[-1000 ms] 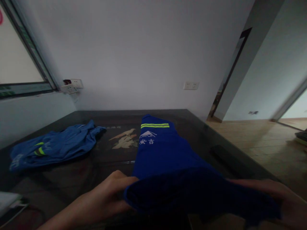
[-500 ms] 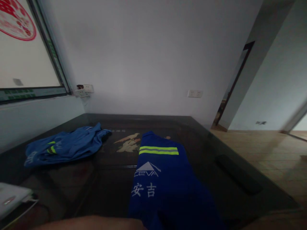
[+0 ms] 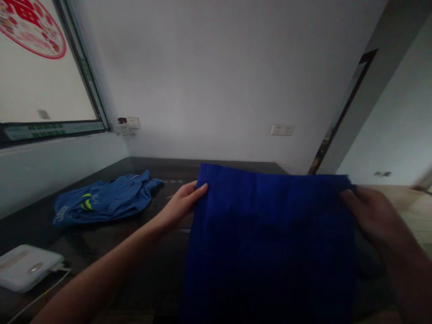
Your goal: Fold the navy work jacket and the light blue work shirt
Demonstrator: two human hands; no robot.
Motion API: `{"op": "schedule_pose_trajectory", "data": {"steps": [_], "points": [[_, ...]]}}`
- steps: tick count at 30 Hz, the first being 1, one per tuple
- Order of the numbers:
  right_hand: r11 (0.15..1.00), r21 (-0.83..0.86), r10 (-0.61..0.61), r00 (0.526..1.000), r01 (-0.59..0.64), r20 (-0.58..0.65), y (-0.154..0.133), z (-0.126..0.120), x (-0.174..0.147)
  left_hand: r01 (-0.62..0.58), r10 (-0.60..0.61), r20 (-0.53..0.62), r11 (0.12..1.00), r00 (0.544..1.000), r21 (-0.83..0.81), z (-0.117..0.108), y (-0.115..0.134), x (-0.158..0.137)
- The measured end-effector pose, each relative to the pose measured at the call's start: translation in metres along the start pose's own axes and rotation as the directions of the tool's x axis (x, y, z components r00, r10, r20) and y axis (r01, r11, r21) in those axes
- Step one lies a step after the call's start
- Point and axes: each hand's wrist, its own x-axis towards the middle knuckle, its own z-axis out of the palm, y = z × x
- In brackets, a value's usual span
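Observation:
A dark blue work jacket (image 3: pixel 270 225) is stretched upright in front of me, its straight edge at the top and its lower part running out of the picture. At the edge's left corner, my left hand (image 3: pixel 189 195) pinches the cloth between thumb and fingers. My right hand (image 3: pixel 366 209) is closed on the right corner, slightly blurred, its fingers partly behind the cloth. The stripes and lettering on the jacket are out of sight. To the left, a second blue garment (image 3: pixel 111 198) with yellow-green stripes lies crumpled on the dark table (image 3: pixel 162 164).
A white box-shaped device (image 3: pixel 30 267) with a white cable (image 3: pixel 43 292) sits at the table's near left. Wall sockets (image 3: pixel 282 129) are set above the table's far edge. A window (image 3: pixel 43 81) is on the left, and wooden floor (image 3: pixel 401 202) shows on the right.
The jacket lay flat on the table with its stripe and lettering showing; now both hands hold it raised by an edge. Both hands have come into view. The view has shifted slightly left.

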Motion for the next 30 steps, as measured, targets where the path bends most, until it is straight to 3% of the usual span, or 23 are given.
{"op": "schedule_pose_trajectory", "data": {"steps": [5, 8, 12, 16, 19, 23, 30], "points": [[1.0, -0.014, 0.011, 0.999, -0.01, 0.044, 0.016, 0.074, 0.087, -0.038, 0.049, -0.139, 0.996, 0.989, 0.08, -0.031, -0.016, 0.07], [0.999, -0.033, 0.022, 0.985, -0.017, 0.171, 0.045, 0.126, 0.116, 0.006, 0.038, -0.245, 0.984, 0.969, 0.177, -0.05, -0.043, 0.109], [0.951, -0.279, 0.231, 0.909, -0.136, 0.345, 0.086, 0.2, 0.114, 0.341, -0.123, -0.438, 0.817, 0.891, 0.465, -0.069, -0.099, 0.139], [0.903, -0.386, 0.347, 0.854, -0.192, 0.387, 0.117, 0.249, 0.085, 0.489, -0.224, -0.489, 0.698, 0.843, 0.524, -0.081, -0.147, 0.142], [0.881, -0.428, 0.384, 0.831, -0.2, 0.403, 0.132, 0.262, 0.072, 0.53, -0.27, -0.489, 0.657, 0.829, 0.536, -0.087, -0.163, 0.142], [0.876, -0.446, 0.383, 0.825, -0.182, 0.416, 0.139, 0.264, 0.072, 0.538, -0.293, -0.473, 0.639, 0.831, 0.549, -0.092, -0.165, 0.147], [0.894, -0.425, 0.326, 0.856, -0.141, 0.402, 0.132, 0.256, 0.08, 0.479, -0.17, -0.493, 0.627, 0.853, 0.614, -0.099, -0.154, 0.155]]}}
